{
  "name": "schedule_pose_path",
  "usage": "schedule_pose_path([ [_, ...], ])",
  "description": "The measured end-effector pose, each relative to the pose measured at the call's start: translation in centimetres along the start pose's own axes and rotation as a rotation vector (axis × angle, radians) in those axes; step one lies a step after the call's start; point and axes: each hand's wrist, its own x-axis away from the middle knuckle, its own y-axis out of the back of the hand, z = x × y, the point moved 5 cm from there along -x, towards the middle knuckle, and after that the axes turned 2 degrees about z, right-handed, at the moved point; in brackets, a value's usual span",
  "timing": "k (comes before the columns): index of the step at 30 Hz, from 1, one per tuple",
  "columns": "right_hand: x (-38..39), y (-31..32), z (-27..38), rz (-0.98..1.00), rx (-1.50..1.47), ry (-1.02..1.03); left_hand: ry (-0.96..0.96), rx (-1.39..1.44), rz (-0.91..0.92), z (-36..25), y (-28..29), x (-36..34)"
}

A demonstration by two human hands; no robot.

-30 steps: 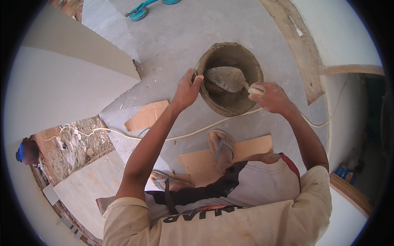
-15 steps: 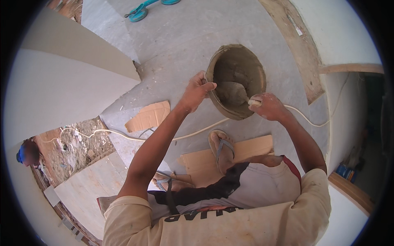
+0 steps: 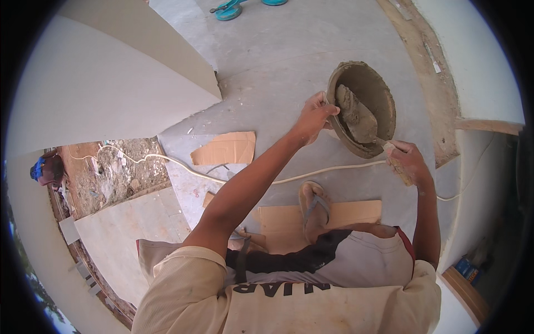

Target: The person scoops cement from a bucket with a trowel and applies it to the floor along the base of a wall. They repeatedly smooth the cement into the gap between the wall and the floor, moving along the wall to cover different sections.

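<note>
A round mortar-caked pan is tipped up on its edge on the grey concrete floor. My left hand grips its near left rim. My right hand holds the wooden handle of a trowel, whose blade lies inside the pan with a lump of grey mortar on it. My sandalled foot rests on a cardboard sheet just below the pan.
A white cable runs across the floor under my left arm. Cardboard pieces lie on the floor. Large pale tiles lean at left. A blue suction lifter sits at the far edge. A white wall stands right.
The pan has tilted up and shifted right in view. The trowel blade now carries a lump of mortar deeper inside the pan. Both hands kept their holds.
</note>
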Motion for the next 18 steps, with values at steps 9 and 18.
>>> schedule_pose_path([
  [9, 0.1, -4.3, 3.4, -0.057, -0.221, 0.327, 0.16, 0.015, -0.076, 2.7, 4.0, -1.0],
  [18, -5.7, -20.6, 4.1, 0.44, -0.563, 0.281, 0.474, -0.861, -0.272, -6.4, 20.2, 15.4],
])
